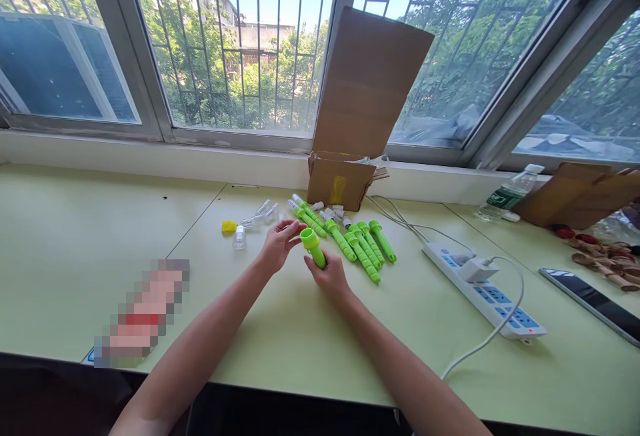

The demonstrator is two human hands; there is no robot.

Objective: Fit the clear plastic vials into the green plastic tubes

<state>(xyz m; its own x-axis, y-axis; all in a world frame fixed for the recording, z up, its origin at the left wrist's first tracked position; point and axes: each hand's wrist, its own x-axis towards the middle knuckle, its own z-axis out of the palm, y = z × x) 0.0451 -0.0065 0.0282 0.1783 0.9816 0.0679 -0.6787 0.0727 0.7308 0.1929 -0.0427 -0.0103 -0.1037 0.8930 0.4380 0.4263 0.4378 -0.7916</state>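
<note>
forearms (200, 349); right fingers (315, 271) round green tube (314, 248), left fingers (289, 229) half-curled

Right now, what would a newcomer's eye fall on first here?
Probably the bright green tube in the right hand, with more green tubes lying on the table beyond. Behind them, a cardboard box raises its tall flap before the window; to the right lies a white power strip.

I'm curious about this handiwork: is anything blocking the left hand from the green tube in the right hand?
Nothing visible does. The left hand is close beside the top of the green tube, which the right hand grips; left-hand contact is unclear. The other green tubes lie farther off, not between.
</note>
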